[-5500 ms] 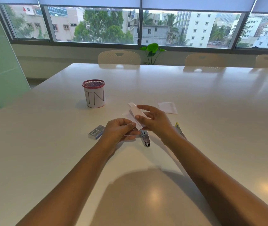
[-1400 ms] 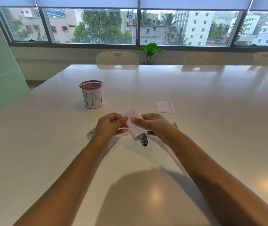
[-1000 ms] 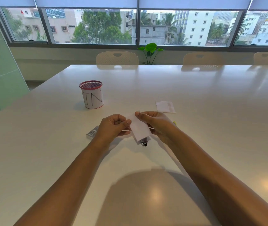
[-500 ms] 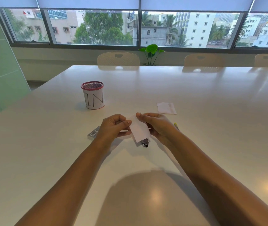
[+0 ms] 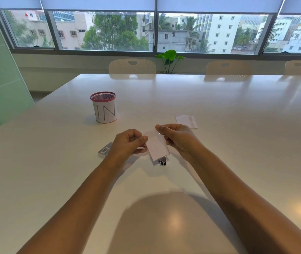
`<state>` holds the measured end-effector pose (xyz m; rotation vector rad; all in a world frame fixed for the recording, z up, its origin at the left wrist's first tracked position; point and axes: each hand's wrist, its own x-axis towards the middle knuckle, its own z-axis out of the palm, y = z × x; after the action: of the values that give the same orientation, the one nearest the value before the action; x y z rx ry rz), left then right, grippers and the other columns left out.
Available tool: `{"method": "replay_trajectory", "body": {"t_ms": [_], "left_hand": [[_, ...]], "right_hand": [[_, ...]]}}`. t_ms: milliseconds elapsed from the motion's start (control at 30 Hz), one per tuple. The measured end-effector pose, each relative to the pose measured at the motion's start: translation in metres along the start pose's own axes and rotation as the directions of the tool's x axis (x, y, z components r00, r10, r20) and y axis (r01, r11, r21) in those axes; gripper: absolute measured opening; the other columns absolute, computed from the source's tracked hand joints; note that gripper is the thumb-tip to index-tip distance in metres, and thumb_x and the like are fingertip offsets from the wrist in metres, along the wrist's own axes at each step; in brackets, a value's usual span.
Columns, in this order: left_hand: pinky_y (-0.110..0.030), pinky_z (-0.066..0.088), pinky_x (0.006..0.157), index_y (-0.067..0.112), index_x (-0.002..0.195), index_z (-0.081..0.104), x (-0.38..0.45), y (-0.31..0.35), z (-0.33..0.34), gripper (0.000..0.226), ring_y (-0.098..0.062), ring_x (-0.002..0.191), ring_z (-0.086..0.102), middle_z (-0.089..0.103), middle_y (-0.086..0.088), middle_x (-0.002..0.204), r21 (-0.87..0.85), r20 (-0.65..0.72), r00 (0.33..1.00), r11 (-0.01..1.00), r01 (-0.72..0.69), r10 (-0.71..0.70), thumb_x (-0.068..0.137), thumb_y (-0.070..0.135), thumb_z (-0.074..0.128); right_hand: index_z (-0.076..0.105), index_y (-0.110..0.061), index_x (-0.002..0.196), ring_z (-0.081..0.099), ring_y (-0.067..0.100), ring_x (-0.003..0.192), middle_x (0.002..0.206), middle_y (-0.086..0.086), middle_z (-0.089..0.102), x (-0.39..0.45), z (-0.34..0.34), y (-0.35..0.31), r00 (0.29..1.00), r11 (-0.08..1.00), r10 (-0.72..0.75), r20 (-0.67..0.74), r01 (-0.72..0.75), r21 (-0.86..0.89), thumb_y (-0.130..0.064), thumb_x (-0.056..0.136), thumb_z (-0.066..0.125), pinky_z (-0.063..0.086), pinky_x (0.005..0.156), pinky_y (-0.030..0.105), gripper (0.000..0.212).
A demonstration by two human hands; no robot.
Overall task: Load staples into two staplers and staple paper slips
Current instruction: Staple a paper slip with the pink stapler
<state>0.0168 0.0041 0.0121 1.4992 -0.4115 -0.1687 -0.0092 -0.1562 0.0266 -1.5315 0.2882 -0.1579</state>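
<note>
Above the white surface (image 5: pixel 219 162), the left hand (image 5: pixel 127 143) and right hand (image 5: pixel 179 138) each pinch a white paper slip (image 5: pixel 157 146), fingers curled closed around its side edges.

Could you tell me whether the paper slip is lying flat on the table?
No, both hands, left hand and right hand, hold the paper slip up.

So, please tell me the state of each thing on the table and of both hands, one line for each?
Left hand: closed, pinching the paper slip's left edge.
Right hand: closed, pinching the slip's top right.
Paper slip: held above the table, tilted.
Stapler: lying on the table, mostly hidden by the slip.
Staple box: lying flat, partly behind the left hand.
Mesh cup: upright; contents not visible.
Spare slips: lying flat, untouched.
</note>
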Motion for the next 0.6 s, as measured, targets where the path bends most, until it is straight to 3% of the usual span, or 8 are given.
{"method": "replay_trajectory", "body": {"t_ms": [133,267,600], "left_hand": [[-0.019,0.056,0.059,0.011,0.070,0.057,0.0008,0.0000,-0.0010,0.015,-0.010,0.065,0.068,0.069,0.005,0.063,0.004,-0.018,1.000,1.000,-0.005,0.005,0.085,0.009,0.060],[-0.017,0.055,0.055,0.010,0.071,0.054,0.0009,0.0033,-0.0026,0.015,-0.005,0.058,0.066,0.068,0.009,0.057,-0.019,-0.052,0.999,1.000,-0.004,0.003,0.086,0.007,0.058],[-0.021,0.056,0.055,0.008,0.076,0.058,-0.0008,0.0047,0.0013,0.009,-0.005,0.053,0.064,0.067,0.006,0.054,-0.054,-0.061,0.996,0.997,0.056,-0.059,0.085,0.010,0.059]], "right_hand": [[0.067,0.000,0.100,0.064,0.026,0.088,0.095,0.013,0.069,0.0000,0.0031,0.0031,0.999,0.998,-0.052,-0.011,0.053,0.044,-0.025,0.081,0.069,0.054,0.085,0.035,0.031],[0.065,-0.001,0.111,0.066,0.029,0.100,0.109,0.015,0.068,-0.0007,0.0031,0.0050,0.994,0.998,-0.070,0.079,0.069,0.005,-0.026,0.083,0.068,0.053,0.090,0.040,0.038],[0.069,-0.002,0.103,0.066,0.031,0.096,0.105,0.016,0.069,-0.0012,0.0037,0.0035,0.998,0.998,-0.055,-0.016,0.054,-0.039,-0.023,0.079,0.072,0.055,0.087,0.039,0.032]]}}
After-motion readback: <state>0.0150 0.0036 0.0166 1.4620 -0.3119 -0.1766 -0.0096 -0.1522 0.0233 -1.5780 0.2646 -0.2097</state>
